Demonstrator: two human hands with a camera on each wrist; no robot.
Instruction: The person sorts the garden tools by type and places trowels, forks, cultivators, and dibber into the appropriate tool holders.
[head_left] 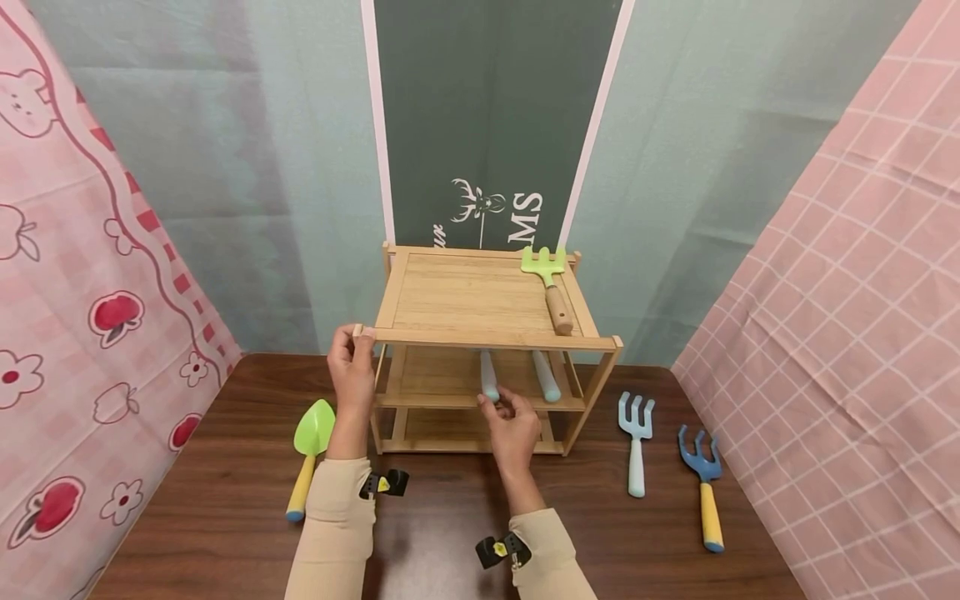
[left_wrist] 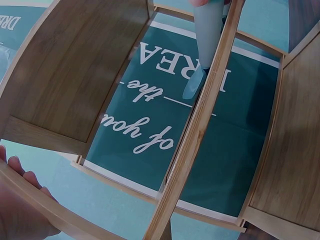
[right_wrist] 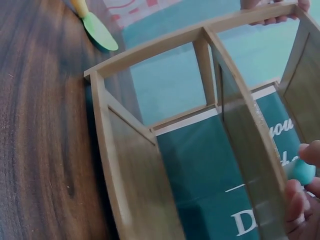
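The fingers of my right hand [head_left: 516, 429] pinch the end of a pale-handled tool [head_left: 488, 371], handle outward at the middle shelf [head_left: 435, 379] of a wooden rack [head_left: 465, 292]; I cannot tell whether its full weight rests there. My left hand [head_left: 352, 367] grips the rack's upper front-left corner, a useful brace. I judge a light, level pinch best, guiding the tool along its length, clear of the second pale handle [head_left: 546, 377] to its right. Beneath is the brown surface [head_left: 442, 533].
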